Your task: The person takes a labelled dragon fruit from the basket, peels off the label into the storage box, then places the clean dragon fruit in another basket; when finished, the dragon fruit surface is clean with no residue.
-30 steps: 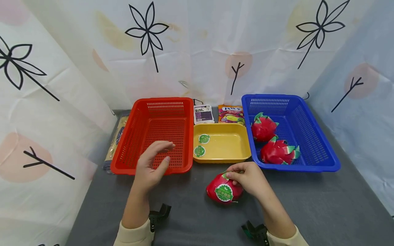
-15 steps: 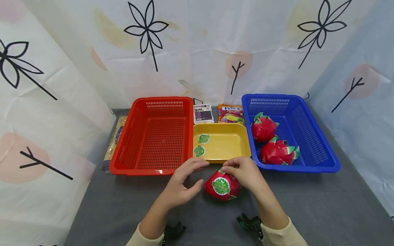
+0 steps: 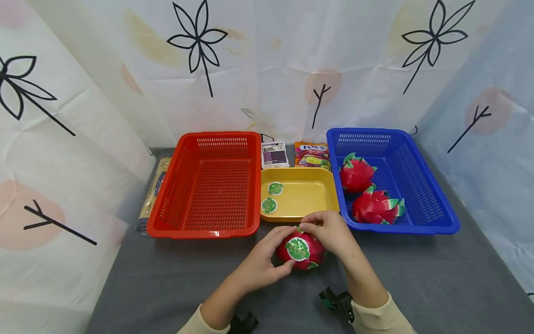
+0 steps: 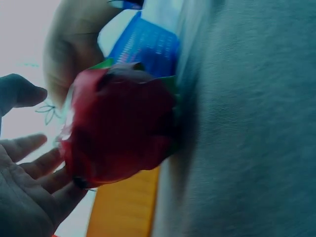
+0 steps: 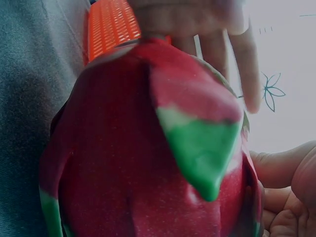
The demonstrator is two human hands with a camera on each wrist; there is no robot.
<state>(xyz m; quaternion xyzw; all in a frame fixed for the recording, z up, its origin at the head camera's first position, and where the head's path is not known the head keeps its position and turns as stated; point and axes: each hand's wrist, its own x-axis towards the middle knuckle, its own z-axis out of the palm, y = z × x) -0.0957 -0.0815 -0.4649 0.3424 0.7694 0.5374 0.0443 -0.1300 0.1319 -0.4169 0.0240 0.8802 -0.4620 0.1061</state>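
Observation:
A red dragon fruit with green-tipped scales and a round green-and-white sticker lies on the grey table in the head view. The right hand grips its upper right side with curled fingers and thumb. From the left, the left hand reaches round the fruit with thumb and fingers spread. In the left wrist view its fairly straight fingers meet the fruit's edge, while its thumb appears apart. The right wrist view shows the dragon fruit close up, partly hiding both hands.
A red basket stands at left. The yellow tray holds two round stickers. In the blue basket lie two dragon fruits. A candy bag and a labelled white pack sit behind the tray.
The left hand has come from over the red basket, rightward and down, to the dragon fruit. The right hand keeps its grip, and the fruit has shifted and turned slightly.

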